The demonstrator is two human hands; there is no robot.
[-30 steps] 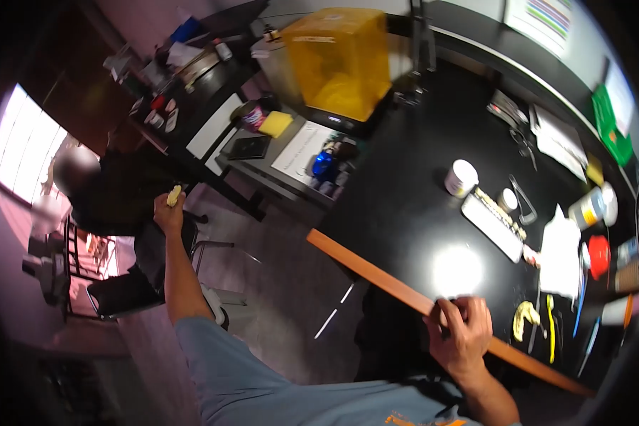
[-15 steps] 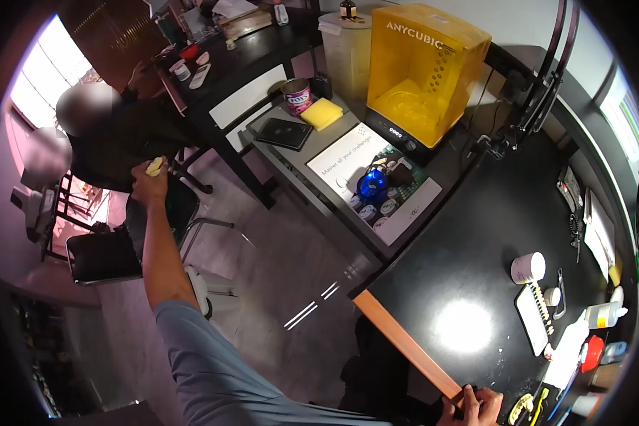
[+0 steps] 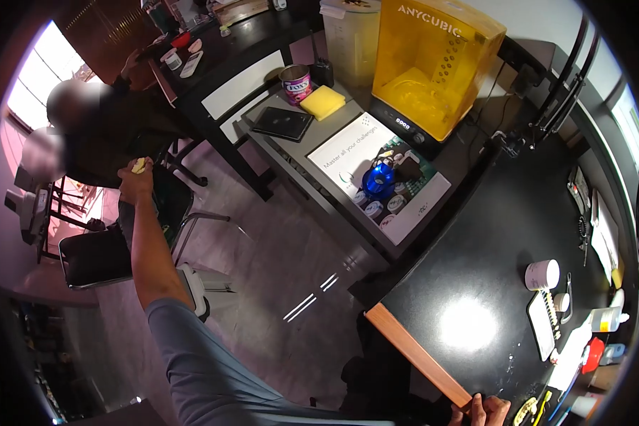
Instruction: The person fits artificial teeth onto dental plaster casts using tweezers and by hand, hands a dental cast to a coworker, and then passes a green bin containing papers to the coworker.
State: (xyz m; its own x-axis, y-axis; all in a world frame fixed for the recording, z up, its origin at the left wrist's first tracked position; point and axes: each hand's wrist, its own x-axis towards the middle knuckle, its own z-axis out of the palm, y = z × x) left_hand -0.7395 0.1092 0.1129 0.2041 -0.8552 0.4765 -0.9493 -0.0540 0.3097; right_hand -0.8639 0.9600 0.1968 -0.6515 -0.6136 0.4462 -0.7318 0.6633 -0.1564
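Note:
My left hand (image 3: 135, 183) is stretched out toward the upper left, its fingers closed on a small pale yellow object (image 3: 139, 166). Beyond it sits a person (image 3: 131, 135) in dark clothing, with a second person (image 3: 42, 156) at the far left. At the bottom right, my right hand (image 3: 481, 410) rests on the wooden edge strip (image 3: 419, 355) of the black desk (image 3: 433, 277), fingers bent over it. A yellowish dental-arch-like piece (image 3: 525, 411) lies just right of that hand.
A yellow ANYCUBIC machine (image 3: 433, 71) stands on the grey side table (image 3: 291, 160), beside a blue object (image 3: 379, 179), a yellow sponge (image 3: 323, 103) and a tin (image 3: 295, 84). A black chair (image 3: 96, 257) is at the left. A white cup (image 3: 542, 275) and bottles line the desk's right side.
The view has shifted slightly, so the desk and side table sit a little differently in frame. My left hand, still holding the yellowish object, appears slightly farther left.

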